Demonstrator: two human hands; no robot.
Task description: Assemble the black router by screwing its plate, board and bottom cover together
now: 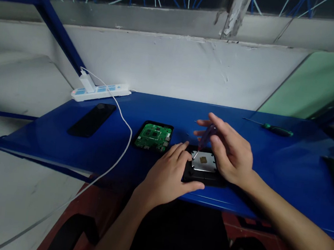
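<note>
A black plastic case [206,178] with a silver metal plate [198,165] inside lies near the table's front edge. My left hand [170,172] grips its left side, the thumb along the front and the fingers over the far left corner. In my right hand [233,152] is a screwdriver [207,136] with a purple handle, held tilted. Its thin shaft reaches down to the left edge of the plate; the tip's exact contact is hard to make out. Left of the case, a green circuit board [154,136] sits in a black shell.
A second screwdriver [276,130], green and black, lies at the right. Tiny screws [187,134] are scattered behind the case. At the left are a black phone [92,120], a white power strip [101,91] and a white cable [126,144] that crosses the table and hangs over its edge.
</note>
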